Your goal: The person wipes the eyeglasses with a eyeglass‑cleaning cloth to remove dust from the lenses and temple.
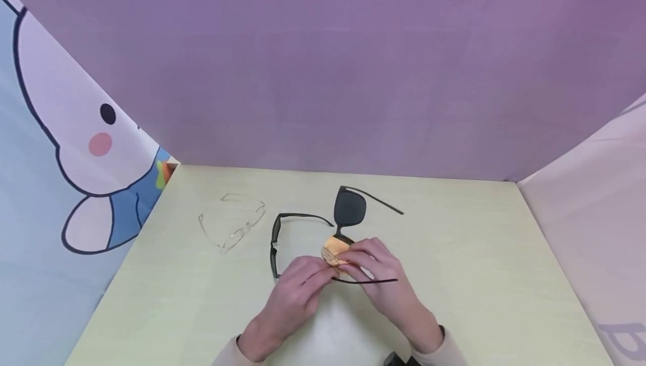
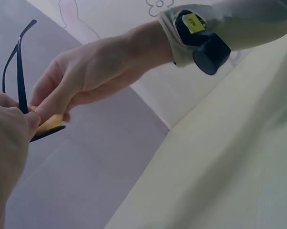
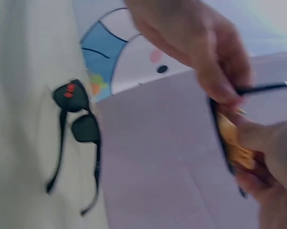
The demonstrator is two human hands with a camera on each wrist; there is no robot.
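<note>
Both hands are on one pair of dark sunglasses (image 1: 350, 207), raised in front of the person with the temples spread. My left hand (image 1: 299, 290) pinches the frame at its near corner, beside a temple (image 3: 267, 88). With thumb and fingers, my right hand (image 1: 382, 273) grips an orange-yellow cloth (image 1: 331, 249) folded over the near lens. That lens is mostly hidden by the cloth and fingers; the far lens is uncovered. In the left wrist view the cloth (image 2: 52, 123) shows between the fingertips, above the dark frame.
A second pair of black sunglasses (image 1: 275, 245) lies left of the hands, with a red mark on one lens (image 3: 71, 95). Farther left are thin clear-framed eyeglasses (image 1: 234, 238). The pale table (image 1: 469, 254) meets a purple backdrop (image 1: 323, 102) behind and printed cloth sides.
</note>
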